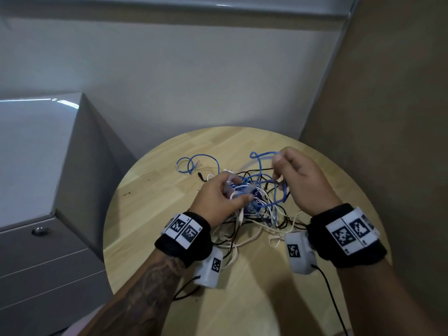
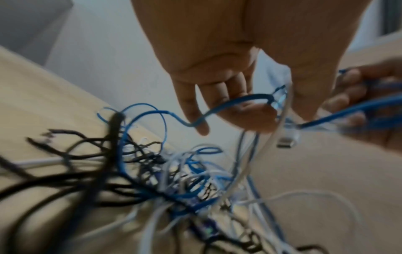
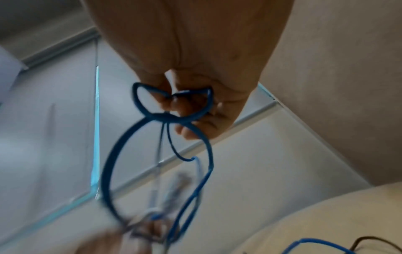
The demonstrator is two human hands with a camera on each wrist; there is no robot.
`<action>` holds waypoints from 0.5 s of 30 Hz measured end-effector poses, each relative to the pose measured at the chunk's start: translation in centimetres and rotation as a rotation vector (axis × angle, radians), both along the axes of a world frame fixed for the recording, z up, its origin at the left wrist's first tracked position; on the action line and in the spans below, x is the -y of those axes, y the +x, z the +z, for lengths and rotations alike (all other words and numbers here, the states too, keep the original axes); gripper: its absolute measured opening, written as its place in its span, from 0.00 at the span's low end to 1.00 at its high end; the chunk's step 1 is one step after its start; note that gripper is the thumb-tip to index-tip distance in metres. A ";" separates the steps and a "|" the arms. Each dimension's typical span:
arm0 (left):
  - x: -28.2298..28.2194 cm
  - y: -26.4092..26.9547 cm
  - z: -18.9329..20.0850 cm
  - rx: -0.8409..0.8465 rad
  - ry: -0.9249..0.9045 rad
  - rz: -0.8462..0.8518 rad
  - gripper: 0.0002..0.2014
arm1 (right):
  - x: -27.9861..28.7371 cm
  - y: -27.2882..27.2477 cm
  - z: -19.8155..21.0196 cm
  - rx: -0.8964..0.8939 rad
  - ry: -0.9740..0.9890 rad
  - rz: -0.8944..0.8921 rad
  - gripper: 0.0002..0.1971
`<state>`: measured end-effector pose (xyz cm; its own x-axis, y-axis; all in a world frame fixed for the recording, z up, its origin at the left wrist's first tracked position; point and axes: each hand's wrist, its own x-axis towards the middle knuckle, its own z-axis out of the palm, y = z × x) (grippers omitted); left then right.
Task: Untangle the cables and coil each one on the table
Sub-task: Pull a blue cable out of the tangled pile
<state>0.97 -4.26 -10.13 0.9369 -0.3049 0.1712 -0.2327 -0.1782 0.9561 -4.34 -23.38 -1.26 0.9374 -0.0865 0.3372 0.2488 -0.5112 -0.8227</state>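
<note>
A tangle of blue, black and white cables (image 1: pixel 257 209) lies on the round wooden table (image 1: pixel 169 190). My right hand (image 1: pixel 298 175) is raised above the pile and pinches loops of the blue cable (image 1: pixel 260 157); in the right wrist view the blue cable (image 3: pixel 172 116) crosses itself at my fingertips (image 3: pixel 185 106). My left hand (image 1: pixel 218 197) hovers over the tangle and pinches blue and white strands. In the left wrist view the blue cable (image 2: pixel 228 103) runs across my left fingers (image 2: pixel 217 96), and a white cable with a metal plug (image 2: pixel 284 142) hangs beside them.
A free end of blue cable (image 1: pixel 191 163) curls on the table's far left part. A grey drawer cabinet (image 1: pixel 48 214) stands left of the table. Grey walls close in behind and a brown wall (image 1: pixel 388 117) stands on the right. Camera leads (image 1: pixel 332 299) trail from both wrists.
</note>
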 end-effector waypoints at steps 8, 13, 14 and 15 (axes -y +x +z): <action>-0.6 0.4 -2.0 0.060 0.170 0.038 0.03 | 1.7 0.1 1.5 0.062 0.506 -0.049 0.16; -1.8 2.2 -1.9 -0.126 0.136 0.329 0.08 | 3.4 -0.1 3.1 0.183 0.677 -0.128 0.12; -2.3 2.5 -1.8 -0.194 0.090 0.378 0.09 | 4.0 -0.1 3.3 0.196 0.725 -0.154 0.12; -2.7 2.7 -1.8 -0.248 0.059 0.399 0.10 | 4.4 -0.1 3.3 0.203 0.774 -0.173 0.12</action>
